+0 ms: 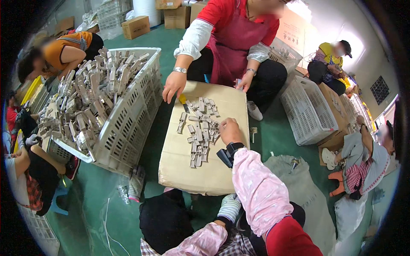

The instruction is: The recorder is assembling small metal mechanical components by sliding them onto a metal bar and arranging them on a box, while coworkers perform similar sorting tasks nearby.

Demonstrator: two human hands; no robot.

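Observation:
Small grey metal latch-like parts (197, 134) lie in a loose cluster on a cardboard-covered work surface (175, 170). My bare right hand (230, 130) is at the cluster's right edge, fingers curled down among the parts; what they grip, if anything, is hidden. A dark band with a black device circles that wrist. Low in front of my body, by the surface's near edge, rests my left hand (229, 208) in a striped knitted glove. Its fingertips turn out of sight, so their hold cannot be made out. A yellow-and-black tool (183, 99) lies at the far left edge.
A white plastic crate (128, 115) heaped with similar metal parts (94, 85) stands left. Opposite sits a person in a maroon apron (232, 47), one hand (174, 86) over the far left corner. On the floor are a striped glove (136, 183) and another white crate (307, 113).

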